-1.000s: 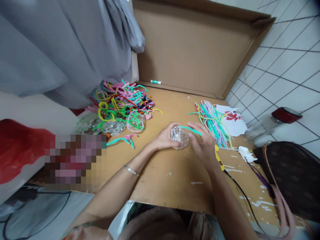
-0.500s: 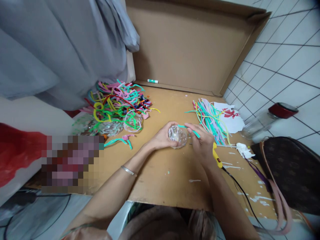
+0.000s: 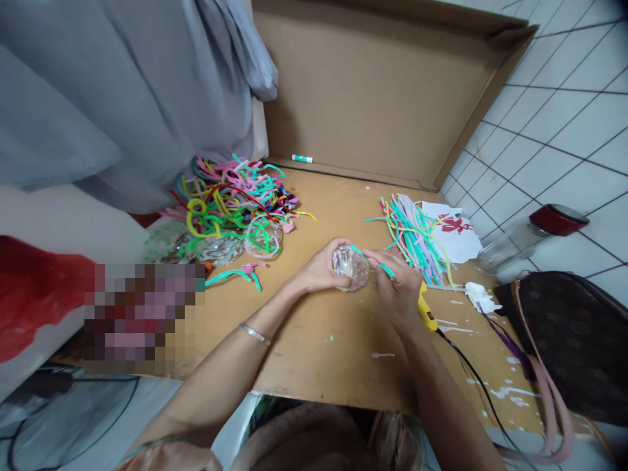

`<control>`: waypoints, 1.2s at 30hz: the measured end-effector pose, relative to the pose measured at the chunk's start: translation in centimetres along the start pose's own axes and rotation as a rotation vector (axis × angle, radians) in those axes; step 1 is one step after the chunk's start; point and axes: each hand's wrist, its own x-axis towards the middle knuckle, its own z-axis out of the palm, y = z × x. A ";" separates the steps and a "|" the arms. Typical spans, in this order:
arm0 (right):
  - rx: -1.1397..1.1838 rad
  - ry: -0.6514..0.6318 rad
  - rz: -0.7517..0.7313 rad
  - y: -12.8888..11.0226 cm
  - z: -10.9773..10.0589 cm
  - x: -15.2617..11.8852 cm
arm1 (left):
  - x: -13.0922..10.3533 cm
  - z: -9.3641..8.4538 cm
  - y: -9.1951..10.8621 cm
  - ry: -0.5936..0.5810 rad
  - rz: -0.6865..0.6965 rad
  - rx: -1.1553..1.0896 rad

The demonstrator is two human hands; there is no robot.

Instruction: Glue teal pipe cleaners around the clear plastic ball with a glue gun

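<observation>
My left hand (image 3: 321, 267) is wrapped round a clear, round plastic ball (image 3: 354, 269), holding it over the middle of the table. Between the fingertips of my right hand (image 3: 396, 278) is a turquoise pipe cleaner (image 3: 386, 267). One end of it lies against the upper part of the ball, while the other sticks out past my fingers. Beside my right wrist lies a yellow glue gun (image 3: 428, 313), partly hidden by that hand. More pipe cleaners (image 3: 415, 235) in turquoise, pink, lilac and yellow form a bundle just beyond my right hand.
At the left is a tangled heap of coloured pipe cleaners (image 3: 230, 196), with another clear ball (image 3: 263, 237) wound in green. A glue stick (image 3: 302, 158) lies by the cardboard (image 3: 353, 98). Rightward are a bottle (image 3: 534, 235), crumpled tissue (image 3: 481, 297), a brown bag (image 3: 569, 340) and a black cord (image 3: 466, 363).
The turquoise pipe cleaner now slants down from the ball's top, and my right fingers have dipped slightly. My left hand keeps its hold on the ball. The view has shifted a little.
</observation>
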 end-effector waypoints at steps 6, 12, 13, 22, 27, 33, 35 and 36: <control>0.010 -0.001 0.014 -0.2 0.0 -0.1 | 0.0 -0.1 0.3 0.022 -0.019 0.013; 0.019 -0.027 0.023 -0.2 0.1 -0.4 | -0.1 -0.1 0.7 0.038 -0.033 0.024; 0.014 -0.032 0.019 -0.1 0.0 -0.5 | -0.1 -0.1 0.8 0.043 -0.033 0.030; -0.028 -0.038 -0.048 0.0 0.1 -0.8 | 0.0 -0.1 0.6 0.046 -0.025 0.040; -0.081 -0.085 -0.118 -0.1 0.2 -0.9 | 0.0 -0.2 0.6 0.046 -0.029 0.038; -0.109 -0.103 -0.154 0.1 0.3 -1.3 | -0.1 -0.2 1.1 0.040 -0.067 0.046; -0.094 -0.102 -0.157 0.2 0.4 -1.4 | -0.1 -0.1 1.3 0.036 -0.071 0.034; -0.085 -0.099 -0.159 0.3 0.5 -1.5 | -0.1 -0.1 1.3 0.035 -0.072 0.025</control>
